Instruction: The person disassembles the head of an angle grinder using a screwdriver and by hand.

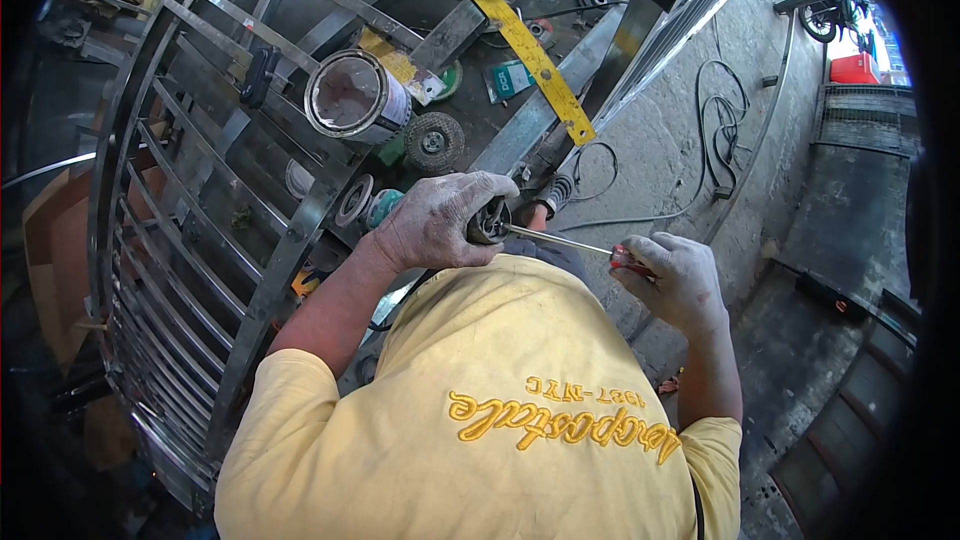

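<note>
My left hand [445, 218] is closed around what looks like an angle grinder. Its dark, round open end [488, 222] faces my right hand, with inner parts showing. Left of my wrist, a teal section [384, 205] and a pale disc [354, 200] line up with it; my hand hides the middle, so I cannot confirm they join. In my right hand [675, 280] is a screwdriver [565, 240], gripped by its red handle. Its long metal shaft points left, and the tip reaches the open end, where exact contact is hard to make out.
A curved metal grille [185, 270] fills the left side. Near it stand an open paint can [348, 95] and a flap wheel [434, 141]. A yellow perforated bar [535, 65] lies across metal beams. Black cable [725, 120] coils on the concrete floor; a motorcycle [825, 10] stands far right.
</note>
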The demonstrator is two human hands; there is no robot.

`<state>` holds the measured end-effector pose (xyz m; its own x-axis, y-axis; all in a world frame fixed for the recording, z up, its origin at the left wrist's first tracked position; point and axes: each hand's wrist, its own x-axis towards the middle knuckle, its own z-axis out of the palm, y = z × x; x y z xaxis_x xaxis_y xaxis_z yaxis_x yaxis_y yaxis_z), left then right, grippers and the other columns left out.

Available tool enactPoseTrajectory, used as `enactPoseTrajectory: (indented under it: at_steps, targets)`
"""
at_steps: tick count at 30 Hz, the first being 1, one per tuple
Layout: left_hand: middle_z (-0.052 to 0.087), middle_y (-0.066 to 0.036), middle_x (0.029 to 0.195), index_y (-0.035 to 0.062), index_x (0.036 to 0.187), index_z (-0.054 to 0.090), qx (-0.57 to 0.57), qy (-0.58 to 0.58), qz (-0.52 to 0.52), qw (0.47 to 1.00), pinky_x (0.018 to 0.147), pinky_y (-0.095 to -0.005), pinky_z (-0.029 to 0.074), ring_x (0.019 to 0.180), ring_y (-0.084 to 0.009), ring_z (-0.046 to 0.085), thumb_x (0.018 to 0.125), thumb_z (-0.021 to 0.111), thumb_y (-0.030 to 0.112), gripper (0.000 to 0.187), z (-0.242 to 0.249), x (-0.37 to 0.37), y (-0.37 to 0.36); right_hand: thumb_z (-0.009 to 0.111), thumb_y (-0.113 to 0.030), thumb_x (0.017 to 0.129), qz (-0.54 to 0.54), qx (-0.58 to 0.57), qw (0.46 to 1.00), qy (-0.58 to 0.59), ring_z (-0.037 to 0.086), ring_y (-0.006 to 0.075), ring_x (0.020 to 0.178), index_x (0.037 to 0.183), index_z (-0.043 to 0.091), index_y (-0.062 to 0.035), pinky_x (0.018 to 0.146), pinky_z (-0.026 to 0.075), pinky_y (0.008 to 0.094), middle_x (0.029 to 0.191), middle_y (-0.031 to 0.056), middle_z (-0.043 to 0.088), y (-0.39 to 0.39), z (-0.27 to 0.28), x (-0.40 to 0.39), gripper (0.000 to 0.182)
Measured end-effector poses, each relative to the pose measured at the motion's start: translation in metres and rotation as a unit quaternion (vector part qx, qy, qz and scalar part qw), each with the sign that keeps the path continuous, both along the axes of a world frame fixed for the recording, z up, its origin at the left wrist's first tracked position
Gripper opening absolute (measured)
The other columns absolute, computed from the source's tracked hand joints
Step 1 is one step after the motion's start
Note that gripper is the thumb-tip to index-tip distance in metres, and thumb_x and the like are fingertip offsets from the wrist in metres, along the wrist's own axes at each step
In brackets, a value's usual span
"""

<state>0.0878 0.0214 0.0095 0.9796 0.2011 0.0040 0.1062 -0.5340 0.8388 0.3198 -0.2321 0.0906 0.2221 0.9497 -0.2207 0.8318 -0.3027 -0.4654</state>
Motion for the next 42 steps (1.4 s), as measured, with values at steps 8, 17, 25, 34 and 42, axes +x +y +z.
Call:
enactPoseTrajectory:
  at_steps: [8,17,25,34,42]
  targets:
    - [0.072,-0.014,0.122,0.0078,0.130,0.065,0.018,-0.005,-0.002,1.000,0.095,-0.0400,0.059,0.110,-0.0328,0.072,0.068,0.092,0.026,0.070,-0.001,0.001,-0.001,0.079,-0.025,0.086,0.097,-0.022,0.980,-0.170,0.064,0.0265,0.079,0.110,0.072,-0.0166,0.071,0.051,0.0399,0.091,0.0040,0.064,0.027,0.047,0.001,0.027]
    - [0.073,-0.014,0.122,0.0078,0.131,0.065,0.022,0.005,0.001,1.000,0.095,-0.0397,0.059,0.109,-0.0329,0.073,0.069,0.093,0.030,0.071,0.000,0.000,-0.001,0.072,-0.001,0.078,0.138,-0.018,0.974,-0.180,0.056,0.0255,0.101,0.135,0.071,-0.0227,0.086,0.051,0.0396,0.115,0.0050,0.063,0.040,0.057,0.019,0.060]
    - [0.073,-0.015,0.121,0.0077,0.129,0.067,0.025,0.007,0.001,1.000,0.094,-0.0400,0.059,0.108,-0.0329,0.073,0.070,0.093,0.035,0.070,0.002,0.002,-0.002,0.069,0.001,0.089,0.063,0.123,0.986,0.091,0.064,0.0331,0.096,0.115,0.067,-0.0043,0.087,0.054,0.0425,0.110,0.0132,0.066,0.050,0.058,0.041,0.027]
    - [0.073,-0.015,0.119,0.0070,0.129,0.067,0.031,0.007,0.008,0.999,0.093,-0.0395,0.060,0.106,-0.0325,0.074,0.068,0.094,0.033,0.071,0.002,0.001,-0.002,0.066,-0.002,0.095,0.018,0.168,0.968,0.183,0.063,0.0277,0.089,0.110,0.065,-0.0005,0.076,0.051,0.0360,0.111,0.0150,0.058,0.054,0.037,0.045,0.016]
    - [0.073,-0.015,0.118,0.0075,0.128,0.067,0.025,0.012,0.010,1.000,0.093,-0.0399,0.060,0.107,-0.0325,0.074,0.067,0.094,0.031,0.070,0.002,0.002,-0.003,0.065,-0.008,0.098,-0.092,0.096,0.981,0.142,0.060,0.0255,0.081,0.103,0.064,-0.0006,0.072,0.050,0.0366,0.095,0.0137,0.058,0.049,0.031,0.037,0.009]
